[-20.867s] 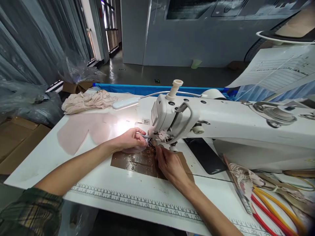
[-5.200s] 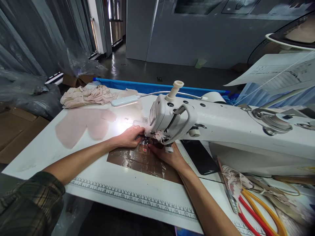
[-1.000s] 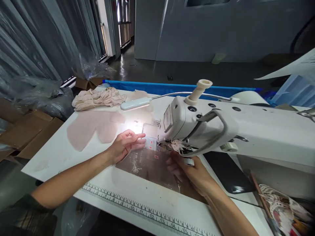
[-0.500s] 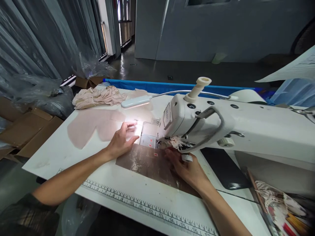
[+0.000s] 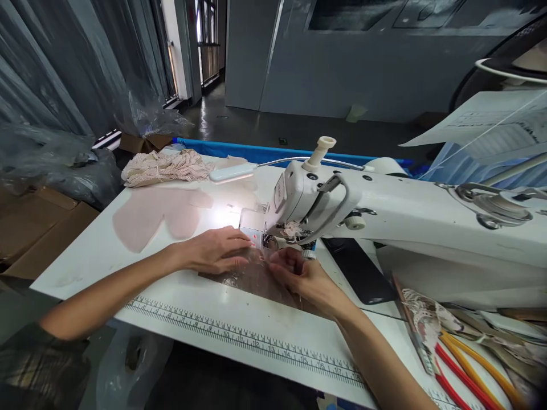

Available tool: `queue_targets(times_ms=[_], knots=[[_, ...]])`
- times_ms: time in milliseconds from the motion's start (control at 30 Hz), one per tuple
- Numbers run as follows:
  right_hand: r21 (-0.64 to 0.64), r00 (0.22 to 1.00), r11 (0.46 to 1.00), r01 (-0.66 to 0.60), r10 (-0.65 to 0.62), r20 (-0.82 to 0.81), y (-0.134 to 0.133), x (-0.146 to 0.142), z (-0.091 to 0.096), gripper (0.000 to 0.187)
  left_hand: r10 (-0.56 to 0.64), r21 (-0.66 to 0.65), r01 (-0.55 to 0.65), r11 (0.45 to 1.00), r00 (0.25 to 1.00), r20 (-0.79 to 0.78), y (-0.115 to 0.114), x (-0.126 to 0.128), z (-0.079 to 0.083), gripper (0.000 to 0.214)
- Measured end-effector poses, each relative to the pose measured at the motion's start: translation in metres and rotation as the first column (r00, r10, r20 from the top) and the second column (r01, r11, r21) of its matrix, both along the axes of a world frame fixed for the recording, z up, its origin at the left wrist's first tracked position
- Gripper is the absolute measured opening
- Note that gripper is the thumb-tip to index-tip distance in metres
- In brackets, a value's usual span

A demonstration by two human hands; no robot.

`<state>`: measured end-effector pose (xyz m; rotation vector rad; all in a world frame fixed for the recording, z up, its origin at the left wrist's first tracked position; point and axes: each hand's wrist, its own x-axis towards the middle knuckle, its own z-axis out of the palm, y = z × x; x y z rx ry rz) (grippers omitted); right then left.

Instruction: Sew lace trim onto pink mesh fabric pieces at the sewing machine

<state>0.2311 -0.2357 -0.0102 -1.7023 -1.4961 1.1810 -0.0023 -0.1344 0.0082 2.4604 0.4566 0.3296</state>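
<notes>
My left hand [image 5: 217, 250] lies palm down with its fingers stretched out, just left of the needle area of the white sewing machine [image 5: 286, 196]. Its fingertips rest at the metal needle plate [image 5: 255, 236], which bears red marks. Fingers and thumb pressed together, my right hand [image 5: 301, 276] is in front of the presser foot. What it pinches is thin or hidden, and I cannot make it out. Beneath both hands is a shiny brown transparent sheet [image 5: 256, 290]. A lit lamp [image 5: 232, 172] shines beside the needle area.
Sheer pinkish fabric pieces [image 5: 156, 213] lie on the white table [image 5: 85, 262] at left, behind them a bundle of lace [image 5: 166, 167]. A black phone [image 5: 359, 270] lies under the machine arm. Scissors with red and yellow handles [image 5: 465, 370] are at right. A printed ruler [image 5: 239, 333] runs along the front.
My left hand has shifted onto the sheet's left part, its fingers now flatter and closer to the needle plate. My right hand's fingers have come out in front of the presser foot. The view has turned right.
</notes>
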Motion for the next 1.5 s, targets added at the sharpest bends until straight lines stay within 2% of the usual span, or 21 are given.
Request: queue_targets(times_ms=[33,67,100,167,200,233,267,333,433,500,567,667,733,800,900,1000,1067,1167,1300,1400,1500], knots=[[-0.028,0.999,1.000,0.013,-0.014,-0.052,0.000,-0.008,0.002,0.026,0.035,-0.164,-0.034,0.986,0.999,0.006,0.002,-0.005,0.002,0.038],[-0.058,0.993,0.998,0.029,-0.036,-0.115,0.001,-0.017,0.004,0.026,0.048,-0.359,-0.044,0.932,0.999,0.000,0.004,-0.011,0.003,0.044],[-0.088,0.981,0.995,0.043,-0.058,-0.184,0.002,-0.026,0.007,0.027,0.038,-0.553,-0.034,0.832,0.999,-0.004,0.007,-0.016,0.002,0.054],[-0.129,0.942,0.992,0.013,-0.055,-0.332,0.007,-0.044,0.014,0.032,0.010,-0.822,0.004,0.570,1.000,0.012,0.010,-0.025,-0.002,0.073],[-0.128,0.915,0.991,-0.025,-0.029,-0.403,0.009,-0.050,0.017,0.037,0.015,-0.880,0.008,0.475,1.000,0.017,0.011,-0.028,-0.004,0.079],[-0.115,0.893,0.991,-0.060,0.002,-0.450,0.011,-0.054,0.019,0.041,0.038,-0.902,-0.013,0.431,0.999,0.004,0.011,-0.031,-0.006,0.082],[-0.092,0.886,0.993,-0.078,0.027,-0.462,0.013,-0.055,0.020,0.044,0.076,-0.901,-0.061,0.430,0.997,-0.031,0.011,-0.032,-0.008,0.082],[-0.016,0.939,0.998,-0.054,0.045,-0.342,0.013,-0.050,0.018,0.043,0.172,-0.847,-0.195,0.495,0.977,-0.124,0.006,-0.032,-0.010,0.079],[0.224,0.989,0.970,-0.095,0.066,0.134,0.004,-0.034,0.006,0.033,0.299,-0.736,-0.333,0.590,0.936,-0.183,-0.002,-0.027,-0.010,0.073],[0.360,0.891,0.883,-0.301,0.127,0.435,-0.003,-0.024,-0.002,0.030,0.350,-0.690,-0.371,0.622,0.919,-0.178,-0.007,-0.022,-0.012,0.067],[0.403,0.749,0.774,-0.489,0.135,0.649,-0.006,-0.017,-0.009,0.033,0.406,-0.654,-0.399,0.643,0.901,-0.151,-0.012,-0.016,-0.014,0.065],[0.360,0.573,0.728,-0.583,0.054,0.817,-0.002,-0.010,-0.015,0.036,0.511,-0.580,-0.454,0.676,0.856,-0.073,-0.018,-0.006,-0.016,0.059],[0.315,0.532,0.758,-0.570,0.049,0.845,0.004,-0.006,-0.016,0.037,0.548,-0.540,-0.475,0.695,0.836,-0.030,-0.021,-0.002,-0.017,0.057],[0.297,0.551,0.784,-0.545,0.068,0.832,0.009,-0.002,-0.017,0.039,0.547,-0.511,-0.471,0.719,0.837,-0.002,-0.024,0.000,-0.018,0.063],[0.344,0.666,0.795,-0.499,0.098,0.740,0.010,0.002,-0.019,0.039,0.547,-0.477,-0.478,0.738,0.837,0.007,-0.024,0.001,-0.021,0.071],[0.415,0.814,0.815,-0.404,0.113,0.570,0.007,0.006,-0.021,0.037,0.545,-0.496,-0.482,0.722,0.838,-0.022,-0.021,0.000,-0.022,0.066],[0.428,0.860,0.828,-0.363,0.120,0.496,0.005,0.008,-0.021,0.037,0.535,-0.502,-0.483,0.717,0.844,-0.048,-0.019,-0.002,-0.021,0.062],[0.434,0.854,0.805,-0.405,0.163,0.494,0.003,0.011,-0.021,0.037,0.540,-0.451,-0.517,0.728,0.837,-0.087,-0.016,-0.006,-0.017,0.060],[0.438,0.779,0.742,-0.507,0.179,0.601,0.003,0.010,-0.024,0.037,0.525,-0.361,-0.531,0.767,0.842,-0.123,-0.014,-0.009,-0.014,0.057],[0.433,0.729,0.724,-0.537,0.141,0.670,0.003,0.008,-0.028,0.037,0.504,-0.363,-0.524,0.770,0.849,-0.157,-0.014,-0.010,-0.014,0.058],[0.483,0.737,0.691,-0.537,0.106,0.667,0.003,0.007,-0.030,0.037,0.505,-0.391,-0.527,0.755,0.847,-0.166,-0.013,-0.009,-0.015,0.062]])
